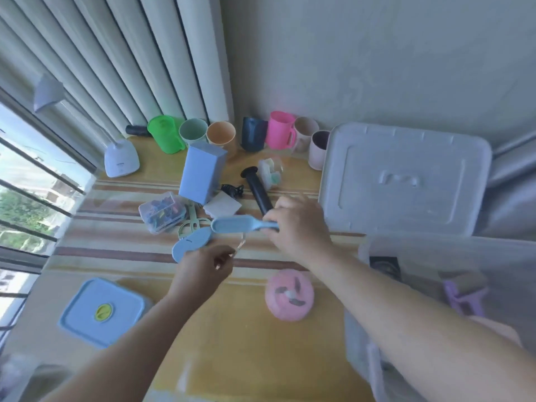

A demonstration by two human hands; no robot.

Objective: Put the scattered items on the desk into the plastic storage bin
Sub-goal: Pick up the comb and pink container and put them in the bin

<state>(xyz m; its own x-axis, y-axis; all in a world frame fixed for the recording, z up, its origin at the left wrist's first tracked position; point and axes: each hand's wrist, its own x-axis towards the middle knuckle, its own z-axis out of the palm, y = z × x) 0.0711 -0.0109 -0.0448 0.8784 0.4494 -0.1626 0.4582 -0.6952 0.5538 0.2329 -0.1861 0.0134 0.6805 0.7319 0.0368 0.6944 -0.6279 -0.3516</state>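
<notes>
The right hand (295,224) has its fingers curled round the handle end of a blue brush (237,224), held just above the desk (232,329). The brush's long axis runs pretty much left-right, head pointing left toward the window, handle buried in the fingers so only the head and a bit of handle stick out past them. Right behind the knuckles lies a black handle (258,190), angled away toward the wall with its flared end far from the hand.

The left hand (203,271) is loosely curled and pinches something thin and clear at the fingertips; too blurry to tell what. Just above it sits a blue oval thing (190,245), next to green scissors (190,224).

The clear bin (374,338) is at the right edge, with a dark square item and something purple (464,297) inside, hard to make out. Its lid (406,178) lies flat further back. A small clear box (162,211) holds mixed colourful clips. A pink fan (289,294) lies flat between the forearms, and a blue lidded box (101,311) sits near left.
</notes>
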